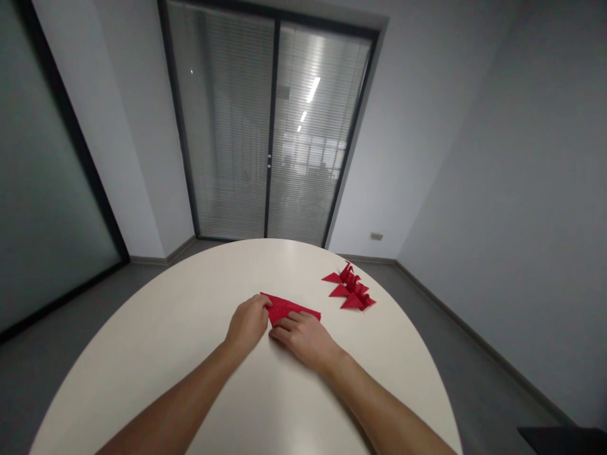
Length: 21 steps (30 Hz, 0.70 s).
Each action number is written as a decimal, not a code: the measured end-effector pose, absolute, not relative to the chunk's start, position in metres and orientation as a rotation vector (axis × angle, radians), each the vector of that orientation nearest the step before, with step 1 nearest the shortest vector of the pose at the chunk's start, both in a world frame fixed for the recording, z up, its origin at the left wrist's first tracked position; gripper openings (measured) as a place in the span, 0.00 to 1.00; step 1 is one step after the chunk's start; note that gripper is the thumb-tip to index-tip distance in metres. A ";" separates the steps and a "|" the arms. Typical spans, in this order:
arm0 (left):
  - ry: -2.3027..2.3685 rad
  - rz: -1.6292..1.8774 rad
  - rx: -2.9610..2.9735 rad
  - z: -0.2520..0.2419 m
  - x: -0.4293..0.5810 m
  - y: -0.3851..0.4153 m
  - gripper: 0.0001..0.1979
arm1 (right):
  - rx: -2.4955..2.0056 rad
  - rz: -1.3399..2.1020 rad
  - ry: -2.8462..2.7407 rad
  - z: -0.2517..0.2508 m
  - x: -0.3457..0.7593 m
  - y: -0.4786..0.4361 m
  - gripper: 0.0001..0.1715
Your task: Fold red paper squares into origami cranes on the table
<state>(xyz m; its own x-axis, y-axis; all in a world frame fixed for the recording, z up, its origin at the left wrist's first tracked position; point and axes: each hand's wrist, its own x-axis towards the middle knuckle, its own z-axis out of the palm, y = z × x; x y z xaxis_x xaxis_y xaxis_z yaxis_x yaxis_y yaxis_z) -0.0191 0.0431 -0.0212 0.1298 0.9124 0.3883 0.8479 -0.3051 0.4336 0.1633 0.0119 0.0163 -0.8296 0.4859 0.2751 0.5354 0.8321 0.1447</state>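
Observation:
A folded sheet of red paper (283,306) lies on the white table, its long straight edge facing away from me. My left hand (247,323) has its fingers closed on the paper's left corner. Across the near side of the sheet, my right hand (306,336) rests with its fingers stretched out flat and pointing left. Part of the paper's near edge is hidden beneath that hand. To the right of the sheet, several red origami cranes (351,291) stand close together, apart from both hands.
The round white table (165,354) has a curved edge, with the cranes near its right rim. Beyond it are a glass door (237,139) with blinds and a wall socket (376,236). A dark object (564,440) shows at the lower right.

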 end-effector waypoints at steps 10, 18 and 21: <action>1.736 0.644 2.503 -0.022 -0.014 0.035 0.21 | -0.884 0.277 -2.606 0.023 0.213 0.024 0.34; 1.330 0.514 2.580 -0.017 -0.021 0.034 0.22 | -0.965 0.351 -2.610 0.015 0.218 0.029 0.43; 1.395 0.497 2.596 -0.018 -0.023 0.036 0.22 | -0.998 0.386 -2.613 0.016 0.217 0.028 0.46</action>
<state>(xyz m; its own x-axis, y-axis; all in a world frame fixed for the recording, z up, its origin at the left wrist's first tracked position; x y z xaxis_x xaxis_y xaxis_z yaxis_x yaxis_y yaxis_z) -0.0228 0.0362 -0.0180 0.5117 0.8315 0.2162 0.7809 -0.5551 0.2865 0.2168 0.0281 0.0156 -0.7062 0.6805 0.1955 0.5949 0.7201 -0.3572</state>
